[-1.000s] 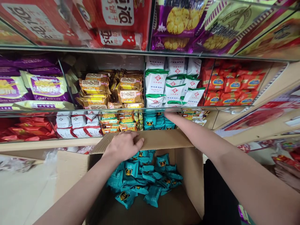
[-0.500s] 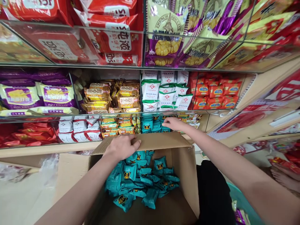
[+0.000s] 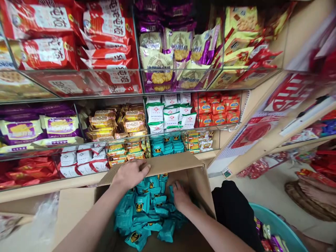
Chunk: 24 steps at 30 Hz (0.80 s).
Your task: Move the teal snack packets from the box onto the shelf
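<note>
A cardboard box (image 3: 173,162) stands open below the shelves, holding a heap of teal snack packets (image 3: 141,203) with black-and-yellow emblems. My left hand (image 3: 130,174) is closed over the box's far left flap edge, its fingertips hidden behind the cardboard. Inside the box, my right hand (image 3: 180,196) reaches down at the right of the heap. Its fingers curl against a teal packet (image 3: 171,193), which they partly cover. Matching teal packets (image 3: 168,148) sit in a bottom-shelf compartment just beyond the box.
Clear dividers split the shelves into compartments of red (image 3: 47,52), purple (image 3: 157,70) and white-and-green packets (image 3: 172,117). A clear shelf lip (image 3: 78,144) runs above the bottom row. A teal tub (image 3: 278,220) with packets stands at right, beside a black-clad knee (image 3: 231,210).
My right hand has moved from the teal packets on the bottom shelf down into the box. My left hand stays on the flap. The view has shifted to show more shelf above and right.
</note>
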### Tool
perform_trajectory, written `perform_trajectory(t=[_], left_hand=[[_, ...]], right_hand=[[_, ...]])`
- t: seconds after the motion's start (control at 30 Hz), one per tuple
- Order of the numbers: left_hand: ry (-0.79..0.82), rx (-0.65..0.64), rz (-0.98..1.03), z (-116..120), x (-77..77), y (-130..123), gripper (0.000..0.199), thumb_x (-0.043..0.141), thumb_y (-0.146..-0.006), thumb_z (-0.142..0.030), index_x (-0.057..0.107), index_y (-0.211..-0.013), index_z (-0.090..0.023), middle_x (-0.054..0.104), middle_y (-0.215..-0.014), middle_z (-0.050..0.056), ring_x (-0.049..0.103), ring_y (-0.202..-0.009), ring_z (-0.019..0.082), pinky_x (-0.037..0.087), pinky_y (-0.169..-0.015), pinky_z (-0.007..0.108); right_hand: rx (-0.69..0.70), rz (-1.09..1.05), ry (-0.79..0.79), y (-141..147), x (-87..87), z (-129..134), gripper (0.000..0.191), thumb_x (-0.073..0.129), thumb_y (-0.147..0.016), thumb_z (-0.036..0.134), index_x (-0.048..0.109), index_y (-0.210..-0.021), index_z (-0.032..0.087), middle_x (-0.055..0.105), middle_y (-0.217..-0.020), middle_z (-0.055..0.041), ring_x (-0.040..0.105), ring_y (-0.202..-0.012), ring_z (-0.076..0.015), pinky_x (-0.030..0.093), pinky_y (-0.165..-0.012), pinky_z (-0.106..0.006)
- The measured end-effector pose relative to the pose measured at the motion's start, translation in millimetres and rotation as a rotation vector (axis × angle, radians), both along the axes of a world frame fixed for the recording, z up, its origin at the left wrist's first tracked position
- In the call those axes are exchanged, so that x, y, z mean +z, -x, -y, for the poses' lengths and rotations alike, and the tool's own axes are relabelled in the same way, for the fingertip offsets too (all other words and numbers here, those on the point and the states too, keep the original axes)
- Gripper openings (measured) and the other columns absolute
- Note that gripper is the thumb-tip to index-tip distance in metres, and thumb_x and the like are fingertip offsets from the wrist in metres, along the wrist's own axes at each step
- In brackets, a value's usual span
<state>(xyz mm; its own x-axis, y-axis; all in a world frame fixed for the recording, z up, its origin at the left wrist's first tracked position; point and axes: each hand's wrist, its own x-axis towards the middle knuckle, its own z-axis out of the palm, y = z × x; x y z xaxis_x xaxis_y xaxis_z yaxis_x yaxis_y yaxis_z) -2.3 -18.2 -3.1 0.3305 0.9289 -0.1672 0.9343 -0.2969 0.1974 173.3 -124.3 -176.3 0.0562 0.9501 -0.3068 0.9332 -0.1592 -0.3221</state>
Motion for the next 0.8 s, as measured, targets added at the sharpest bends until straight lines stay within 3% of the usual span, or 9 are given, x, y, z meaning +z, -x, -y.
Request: perform_trajectory(t=[0.07,0.13,0.23,0.3,0.5,0.57,0.63,0.73,0.8], left_hand=[[-0.009,0.007,0.013,1.0,0.6,0.7,0.054,0.028,-0.076,-0.06,0.057,-0.11,-0.028,0.059,-0.114,0.004,0.053,-0.103,0.027,0.04,-0.085,0.04],[-0.016,0.013,0.026,2.5,1.0,1.4,0.053,0.029,-0.077,-0.059,0.057,-0.11,-0.028,0.059,-0.114,0.004,0.053,-0.103,0.027,0.04,-0.085,0.04],[-0.023,0.022,0.033,6.1,1.5,2.1,0.051,0.03,-0.077,-0.058,0.058,-0.109,-0.028,0.059,-0.113,0.005,0.054,-0.102,0.027,0.04,-0.084,0.04],[-0.041,0.017,0.045,8.8,1.8,2.4,0.05,0.03,-0.078,-0.057,0.059,-0.107,-0.028,0.06,-0.112,0.006,0.054,-0.101,0.027,0.04,-0.084,0.04],[-0.112,-0.002,0.077,8.8,6.8,6.6,0.045,0.035,-0.078,-0.052,0.062,-0.102,-0.025,0.064,-0.101,0.009,0.057,-0.095,0.028,0.043,-0.079,0.042],[-0.146,-0.013,0.091,10.9,8.6,9.7,0.042,0.036,-0.08,-0.048,0.059,-0.105,-0.024,0.064,-0.102,0.009,0.056,-0.096,0.026,0.042,-0.081,0.041],[-0.251,-0.074,0.213,21.0,6.6,11.2,0.037,0.034,-0.083,-0.039,0.057,-0.108,-0.022,0.062,-0.105,0.008,0.054,-0.1,0.022,0.04,-0.087,0.038],[-0.418,-0.198,0.608,54.4,-4.9,3.8,0.03,0.037,-0.084,-0.029,0.054,-0.106,-0.02,0.06,-0.101,0.008,0.053,-0.097,0.019,0.04,-0.086,0.034],[-0.349,-0.163,0.803,82.1,-13.4,-8.7,0.033,0.045,-0.081,-0.031,0.05,-0.112,-0.021,0.058,-0.097,0.008,0.054,-0.089,0.019,0.045,-0.076,0.032]], right_hand=[[-0.03,0.102,-0.009,2.7,-18.2,-9.1,0.049,0.031,-0.081,0.003,0.041,-0.127,0.016,0.033,-0.135,-0.0122,0.029,-0.124,-0.0263,0.035,-0.09,-0.039],[-0.001,0.16,-0.082,2.8,-23.5,-10.0,0.043,0.028,-0.085,0.007,0.048,-0.121,0.02,0.044,-0.126,-0.012,0.039,-0.115,-0.027,0.037,-0.085,-0.04],[0.027,0.186,-0.16,-0.3,-16.7,-5.2,0.033,0.032,-0.086,0.012,0.06,-0.103,0.018,0.056,-0.105,-0.0129,0.048,-0.099,-0.0265,0.037,-0.081,-0.039],[0.023,0.184,-0.192,-3.3,-10.4,-2.0,0.027,0.038,-0.083,0.013,0.063,-0.094,0.017,0.057,-0.102,-0.0123,0.048,-0.099,-0.027,0.036,-0.08,-0.039],[-0.056,0.07,-0.124,-11.1,0.2,6.2,0.025,0.05,-0.073,0.008,0.059,-0.094,0.015,0.063,-0.088,-0.0101,0.056,-0.09,-0.0261,0.037,-0.079,-0.036],[-0.105,-0.088,-0.177,-13.3,14.5,9.6,0.022,0.048,-0.077,0.016,0.055,-0.098,0.014,0.063,-0.087,-0.0105,0.058,-0.085,-0.0247,0.04,-0.071,-0.031],[-0.12,-0.352,-0.253,-14.3,40.0,15.3,0.02,0.045,-0.082,0.028,0.053,-0.096,0.015,0.063,-0.082,-0.008,0.059,-0.079,-0.0212,0.04,-0.067,-0.027],[-0.084,-0.753,-0.388,-11.1,91.2,27.5,0.024,0.044,-0.083,0.038,0.054,-0.088,0.017,0.061,-0.076,-0.0033,0.057,-0.072,-0.0161,0.041,-0.063,-0.022],[-0.075,-0.92,-0.473,-5.9,123.2,34.0,0.025,0.045,-0.083,0.039,0.055,-0.087,0.016,0.06,-0.075,-0.0023,0.055,-0.07,-0.0142,0.04,-0.062,-0.021]])
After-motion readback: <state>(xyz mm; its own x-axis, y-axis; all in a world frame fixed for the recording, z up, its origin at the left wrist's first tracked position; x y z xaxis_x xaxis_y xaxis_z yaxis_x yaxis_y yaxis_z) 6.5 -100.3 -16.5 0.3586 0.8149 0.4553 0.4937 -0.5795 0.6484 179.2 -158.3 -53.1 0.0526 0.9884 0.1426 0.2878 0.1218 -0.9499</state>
